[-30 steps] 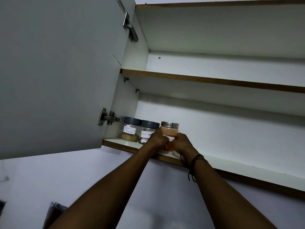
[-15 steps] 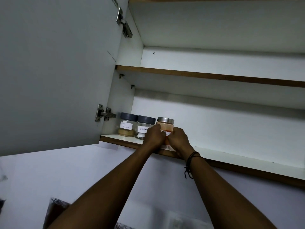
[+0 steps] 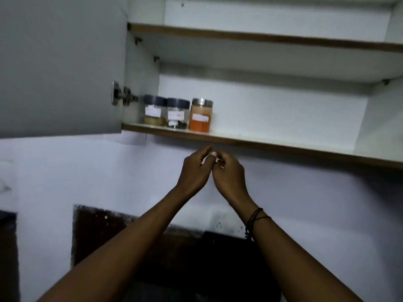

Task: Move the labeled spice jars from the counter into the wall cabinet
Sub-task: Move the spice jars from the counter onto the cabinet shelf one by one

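on the lowest cabinet shelf (image 3: 272, 143): three labelled jars in a row, orange jar (image 3: 200, 115) rightmost.
below the shelf: left hand (image 3: 195, 171) and right hand (image 3: 229, 172) side by side, fingers loosely curled, holding nothing.
at left: cabinet door (image 3: 61, 66) open.

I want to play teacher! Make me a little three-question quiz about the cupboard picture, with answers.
1. How many jars stand on the bottom shelf?
2. True or false: the left hand is holding the orange jar.
3. Which jar has a silver lid? A) the orange jar B) the leftmost jar C) the middle jar

Key
1. Three, in a row at the shelf's left end.
2. False. The left hand and right hand hang below the shelf, holding nothing.
3. A. The other two have dark lids.
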Demonstrator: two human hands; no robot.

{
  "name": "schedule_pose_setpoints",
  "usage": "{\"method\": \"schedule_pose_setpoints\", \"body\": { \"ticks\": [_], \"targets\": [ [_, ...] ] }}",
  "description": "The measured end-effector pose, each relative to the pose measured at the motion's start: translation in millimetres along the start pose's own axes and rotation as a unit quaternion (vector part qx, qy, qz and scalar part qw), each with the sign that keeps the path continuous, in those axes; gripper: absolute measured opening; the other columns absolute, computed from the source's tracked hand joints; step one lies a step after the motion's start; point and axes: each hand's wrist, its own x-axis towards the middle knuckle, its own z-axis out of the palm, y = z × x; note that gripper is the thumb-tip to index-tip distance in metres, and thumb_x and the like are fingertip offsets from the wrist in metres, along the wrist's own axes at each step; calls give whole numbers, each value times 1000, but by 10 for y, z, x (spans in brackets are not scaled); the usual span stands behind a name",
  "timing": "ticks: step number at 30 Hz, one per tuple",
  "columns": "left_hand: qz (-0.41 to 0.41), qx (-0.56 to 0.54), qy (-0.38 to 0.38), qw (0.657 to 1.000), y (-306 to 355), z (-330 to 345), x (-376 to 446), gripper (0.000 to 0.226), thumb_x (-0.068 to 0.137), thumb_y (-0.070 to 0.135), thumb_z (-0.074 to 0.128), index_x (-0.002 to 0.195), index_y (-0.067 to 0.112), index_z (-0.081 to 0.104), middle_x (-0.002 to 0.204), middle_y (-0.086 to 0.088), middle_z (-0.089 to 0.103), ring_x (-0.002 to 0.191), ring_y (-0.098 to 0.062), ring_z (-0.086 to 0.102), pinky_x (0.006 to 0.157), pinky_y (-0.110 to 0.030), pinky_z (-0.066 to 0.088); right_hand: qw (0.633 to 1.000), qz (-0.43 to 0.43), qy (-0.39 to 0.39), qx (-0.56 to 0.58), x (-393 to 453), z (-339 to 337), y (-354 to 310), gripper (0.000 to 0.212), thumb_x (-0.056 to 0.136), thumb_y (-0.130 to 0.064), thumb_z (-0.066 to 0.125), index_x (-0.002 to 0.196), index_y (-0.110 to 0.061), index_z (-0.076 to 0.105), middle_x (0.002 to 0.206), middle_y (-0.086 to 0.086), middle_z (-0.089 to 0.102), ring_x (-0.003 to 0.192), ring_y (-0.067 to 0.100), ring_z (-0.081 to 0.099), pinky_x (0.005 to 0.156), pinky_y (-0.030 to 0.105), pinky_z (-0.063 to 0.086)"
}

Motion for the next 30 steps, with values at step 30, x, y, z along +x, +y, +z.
{"method": "schedule_pose_setpoints", "body": {
  "ticks": [30],
  "targets": [
    [-478, -30, -253, 841, -1469, 753, -4683, 32, 103, 37, 43, 118, 17, 62, 116, -6, 66, 103, -20, 63, 93, -41, 52, 905, 302, -288, -84, -4876, 518, 2123, 94, 87, -37, 66, 154, -32, 1, 158, 11, 21, 143, 27, 29, 115, 38, 31]
  ]
}}
